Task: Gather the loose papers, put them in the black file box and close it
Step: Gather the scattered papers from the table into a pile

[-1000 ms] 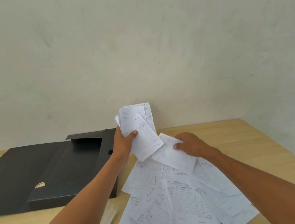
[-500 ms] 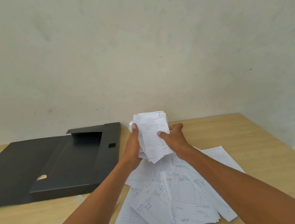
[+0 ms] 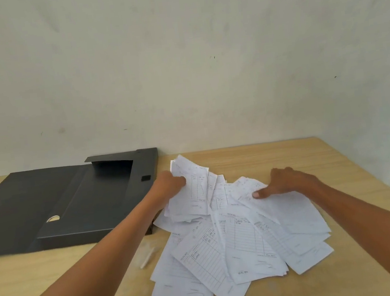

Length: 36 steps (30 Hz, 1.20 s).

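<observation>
My left hand (image 3: 171, 184) grips a bundle of gathered white papers (image 3: 192, 192), held low just right of the black file box (image 3: 81, 211). The box lies open on the table's left side, its lid (image 3: 12, 209) flat to the left. My right hand (image 3: 283, 182) rests on a loose sheet (image 3: 292, 212) at the right of the pile, thumb pressed to the paper, fingers curled over its far edge. Several loose printed forms (image 3: 226, 254) lie fanned out on the table in front of me.
The wooden table (image 3: 338, 167) ends at a pale wall behind. A small pale pen-like object (image 3: 148, 258) lies left of the papers, near my left forearm. Bare tabletop shows at the right and front left.
The bundle has come down from upright to low beside the box. My right hand has left it and moved right onto a loose sheet in the pile.
</observation>
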Motion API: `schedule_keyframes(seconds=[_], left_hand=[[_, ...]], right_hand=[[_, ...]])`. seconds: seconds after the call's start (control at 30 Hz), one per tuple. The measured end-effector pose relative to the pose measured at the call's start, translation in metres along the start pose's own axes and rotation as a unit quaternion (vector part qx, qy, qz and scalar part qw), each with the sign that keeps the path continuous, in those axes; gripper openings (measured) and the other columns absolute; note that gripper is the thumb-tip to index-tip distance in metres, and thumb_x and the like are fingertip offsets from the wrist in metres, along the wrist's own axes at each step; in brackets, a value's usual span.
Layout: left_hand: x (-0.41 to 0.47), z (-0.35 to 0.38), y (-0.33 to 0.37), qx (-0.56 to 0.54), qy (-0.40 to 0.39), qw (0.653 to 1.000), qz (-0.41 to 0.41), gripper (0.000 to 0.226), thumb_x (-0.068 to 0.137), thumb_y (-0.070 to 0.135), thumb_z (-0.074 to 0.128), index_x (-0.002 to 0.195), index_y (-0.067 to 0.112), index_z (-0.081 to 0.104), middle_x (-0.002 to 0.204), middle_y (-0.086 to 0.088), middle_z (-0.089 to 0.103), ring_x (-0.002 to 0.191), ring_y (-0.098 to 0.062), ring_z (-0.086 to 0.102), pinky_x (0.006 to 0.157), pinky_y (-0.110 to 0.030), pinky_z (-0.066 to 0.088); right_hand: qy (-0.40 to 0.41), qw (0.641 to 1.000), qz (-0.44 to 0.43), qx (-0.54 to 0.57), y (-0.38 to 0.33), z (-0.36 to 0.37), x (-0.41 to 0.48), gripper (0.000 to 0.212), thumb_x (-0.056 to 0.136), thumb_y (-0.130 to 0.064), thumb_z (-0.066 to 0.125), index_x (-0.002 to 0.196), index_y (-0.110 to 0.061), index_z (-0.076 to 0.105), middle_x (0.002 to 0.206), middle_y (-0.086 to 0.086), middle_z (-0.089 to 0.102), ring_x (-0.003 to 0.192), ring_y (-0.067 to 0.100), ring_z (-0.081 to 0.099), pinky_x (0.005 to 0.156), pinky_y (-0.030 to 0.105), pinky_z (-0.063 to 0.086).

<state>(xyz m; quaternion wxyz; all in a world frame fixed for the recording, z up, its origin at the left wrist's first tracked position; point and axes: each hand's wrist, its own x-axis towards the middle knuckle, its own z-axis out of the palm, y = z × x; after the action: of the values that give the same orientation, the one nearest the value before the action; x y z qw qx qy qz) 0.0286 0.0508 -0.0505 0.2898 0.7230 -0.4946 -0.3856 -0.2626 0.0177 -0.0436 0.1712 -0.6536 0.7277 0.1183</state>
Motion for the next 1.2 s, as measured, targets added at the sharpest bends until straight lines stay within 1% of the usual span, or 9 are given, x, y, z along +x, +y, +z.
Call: schedule_keyframes(seconds=[0.1, 0.2, 0.3, 0.53, 0.67, 0.8, 0.97, 1.13, 1.2], left_hand=[[-0.007, 0.003, 0.013, 0.009, -0.008, 0.999, -0.040, 0.020, 0.104, 0.015, 0.052, 0.120, 0.005, 0.057, 0.099, -0.007, 0.060, 0.092, -0.026, 0.058, 0.077, -0.035, 0.048], [-0.013, 0.012, 0.020, -0.066, -0.016, 0.996, -0.061, 0.025, 0.104, 0.012, 0.054, 0.128, 0.007, 0.057, 0.105, -0.007, 0.058, 0.101, -0.028, 0.055, 0.085, -0.036, 0.046], [-0.017, 0.019, 0.016, -0.116, -0.019, 0.992, -0.047, 0.039, 0.104, 0.011, 0.054, 0.142, 0.003, 0.055, 0.106, -0.007, 0.061, 0.103, -0.028, 0.057, 0.088, -0.038, 0.047], [-0.022, 0.002, 0.008, -0.164, -0.067, 0.977, -0.119, 0.050, 0.102, 0.025, 0.063, 0.147, 0.012, 0.047, 0.135, -0.013, 0.063, 0.120, -0.035, 0.064, 0.103, -0.051, 0.052], [-0.021, 0.011, 0.005, -0.251, -0.092, 0.956, -0.122, 0.047, 0.104, 0.021, 0.061, 0.148, 0.009, 0.047, 0.130, -0.014, 0.067, 0.116, -0.035, 0.067, 0.098, -0.051, 0.056], [-0.028, 0.017, 0.002, -0.294, -0.094, 0.945, -0.105, 0.042, 0.108, 0.020, 0.053, 0.149, 0.013, 0.046, 0.117, -0.010, 0.068, 0.108, -0.033, 0.067, 0.085, -0.047, 0.056], [-0.026, 0.016, -0.006, -0.327, -0.090, 0.936, -0.091, 0.042, 0.112, 0.023, 0.044, 0.153, 0.015, 0.044, 0.124, -0.008, 0.064, 0.119, -0.033, 0.063, 0.096, -0.048, 0.053], [-0.021, 0.016, -0.005, -0.335, -0.104, 0.935, -0.056, 0.042, 0.112, 0.020, 0.042, 0.154, 0.016, 0.042, 0.131, -0.008, 0.063, 0.116, -0.031, 0.062, 0.093, -0.046, 0.053], [-0.023, 0.017, -0.004, -0.336, -0.126, 0.933, -0.039, 0.041, 0.112, 0.019, 0.043, 0.153, 0.018, 0.042, 0.135, -0.008, 0.063, 0.115, -0.030, 0.064, 0.087, -0.045, 0.056]], right_hand=[[-0.004, 1.000, 0.028, -0.003, 0.013, 0.004, -0.010, 0.098, 0.069, -0.084, 0.061, 0.134, -0.009, 0.055, 0.143, 0.021, 0.048, 0.136, 0.035, 0.040, 0.105, 0.041, 0.041], [0.054, 0.990, -0.015, 0.128, 0.002, 0.015, -0.013, 0.075, 0.079, -0.068, 0.067, 0.117, -0.004, 0.058, 0.123, 0.020, 0.053, 0.125, 0.035, 0.050, 0.093, 0.037, 0.045], [0.090, 0.959, -0.060, 0.262, -0.013, 0.018, -0.014, 0.074, 0.083, -0.058, 0.070, 0.129, -0.002, 0.053, 0.124, 0.015, 0.057, 0.108, 0.032, 0.063, 0.088, 0.038, 0.050], [0.005, 0.984, -0.063, 0.166, -0.013, 0.016, -0.039, 0.061, 0.074, -0.055, 0.080, 0.103, -0.013, 0.047, 0.089, -0.001, 0.057, 0.093, 0.023, 0.063, 0.070, 0.036, 0.056], [0.036, 0.959, -0.084, 0.267, -0.039, 0.033, -0.038, 0.054, 0.076, -0.038, 0.085, 0.102, -0.008, 0.048, 0.091, 0.005, 0.058, 0.082, 0.023, 0.062, 0.058, 0.032, 0.049], [0.050, 0.936, -0.095, 0.336, -0.058, 0.040, -0.036, 0.037, 0.079, -0.023, 0.084, 0.083, -0.015, 0.048, 0.081, 0.000, 0.056, 0.066, 0.015, 0.055, 0.048, 0.025, 0.040], [0.058, 0.905, -0.064, 0.417, -0.060, 0.046, -0.026, 0.034, 0.083, -0.005, 0.077, 0.111, 0.005, 0.061, 0.103, 0.012, 0.070, 0.089, 0.026, 0.069, 0.051, 0.025, 0.044], [0.047, 0.873, -0.063, 0.481, -0.054, 0.045, -0.024, 0.030, 0.088, -0.003, 0.069, 0.117, 0.003, 0.067, 0.111, 0.017, 0.073, 0.100, 0.030, 0.071, 0.073, 0.034, 0.056], [0.040, 0.861, -0.086, 0.500, -0.055, 0.044, -0.024, 0.033, 0.086, -0.005, 0.074, 0.118, -0.001, 0.068, 0.113, 0.014, 0.074, 0.104, 0.029, 0.071, 0.072, 0.032, 0.055]])
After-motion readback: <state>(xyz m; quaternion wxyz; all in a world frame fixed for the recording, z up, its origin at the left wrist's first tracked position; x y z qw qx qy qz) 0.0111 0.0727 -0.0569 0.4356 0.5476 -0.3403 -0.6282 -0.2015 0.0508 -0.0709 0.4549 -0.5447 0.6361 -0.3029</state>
